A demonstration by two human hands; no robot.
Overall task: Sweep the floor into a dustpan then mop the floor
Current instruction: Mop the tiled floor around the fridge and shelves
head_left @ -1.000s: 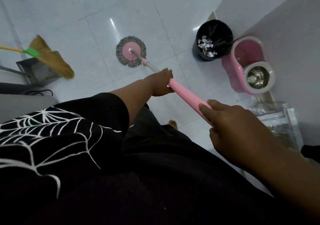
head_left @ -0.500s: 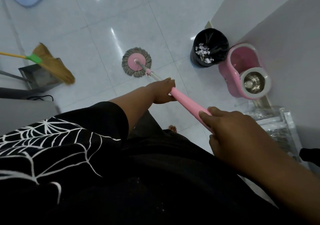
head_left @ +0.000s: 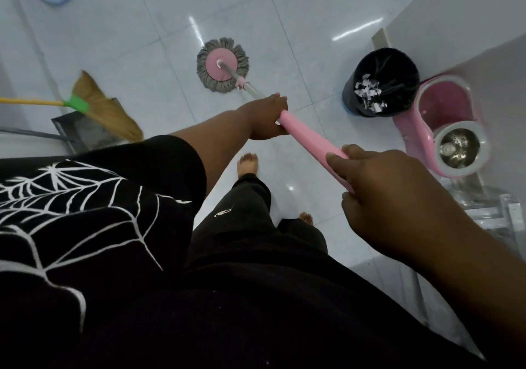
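Mopping was in hand. The right hand (head_left: 378, 186) gripped the near end of the mop handle (head_left: 307, 138); the left hand (head_left: 267, 118) wrapped it further down; the mop head (head_left: 222, 65) sat flat on the glossy tiled floor (head_left: 142, 27) at twelve o'clock. Next, probably, a steady pull across the tiles. The broom (head_left: 105, 107) and dustpan (head_left: 82, 132) lay at ten, bin (head_left: 381, 81) and bucket (head_left: 449, 129) at two.

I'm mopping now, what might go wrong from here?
Bare foot on glossy floor: freshly mopped tile may be slick, so you might slip. With left hand and right hand gripping the mop handle, a wide stroke rightward could knock the mop head into the black bin of paper scraps or the pink bucket. Leftward, it could bump the broom resting over the dustpan.
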